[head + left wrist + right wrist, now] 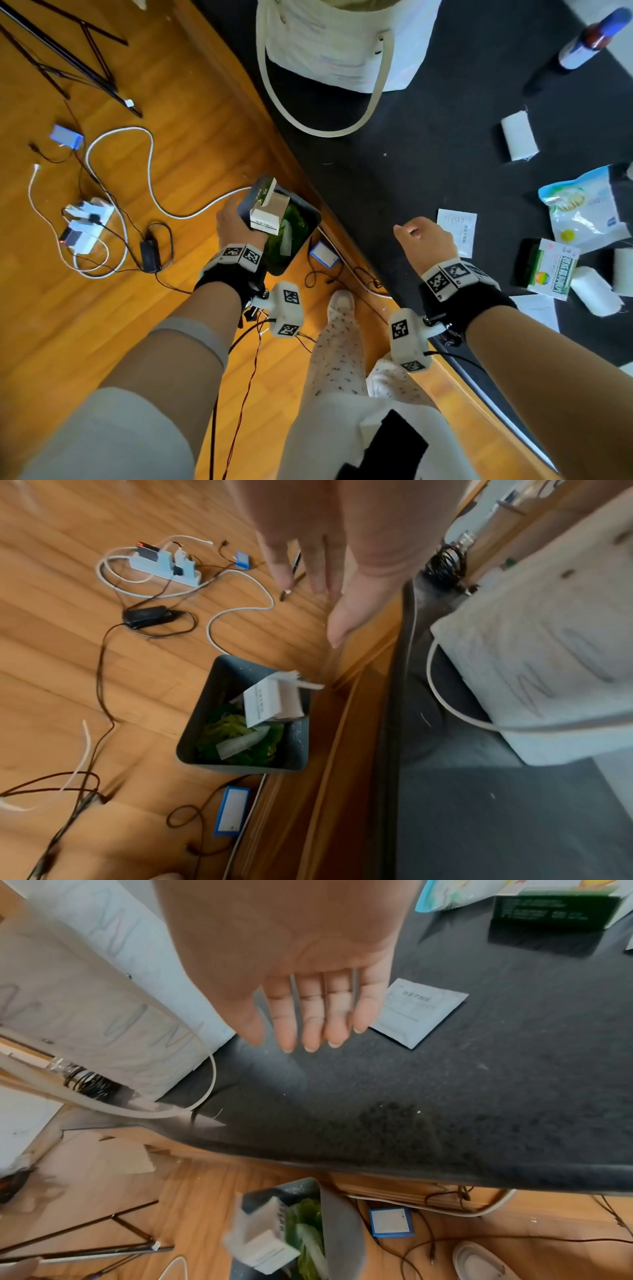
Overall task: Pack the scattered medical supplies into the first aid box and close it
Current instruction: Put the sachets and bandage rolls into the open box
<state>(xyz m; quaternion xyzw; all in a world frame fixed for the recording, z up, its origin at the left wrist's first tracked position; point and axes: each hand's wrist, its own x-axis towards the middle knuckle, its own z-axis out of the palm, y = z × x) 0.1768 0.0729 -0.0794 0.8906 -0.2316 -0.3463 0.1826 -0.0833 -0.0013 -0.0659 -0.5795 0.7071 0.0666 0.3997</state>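
Bare hands (426, 245) above black tabletop (394, 164), wooden floor (171, 102)

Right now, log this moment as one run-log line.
left hand: open above bin | carton: at bin mouth | right hand: open over table

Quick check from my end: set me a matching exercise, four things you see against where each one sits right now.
Things:
1. small white carton
2. flat white sachet
3. brown bottle
4. power strip

Places:
A. on the wooden floor, among cables
B. at the dark bin's mouth, over green scraps
C. on the dark table, beside the right hand
D. lying at the table's far right corner

Pairs: 1-B, 2-C, 3-D, 4-A
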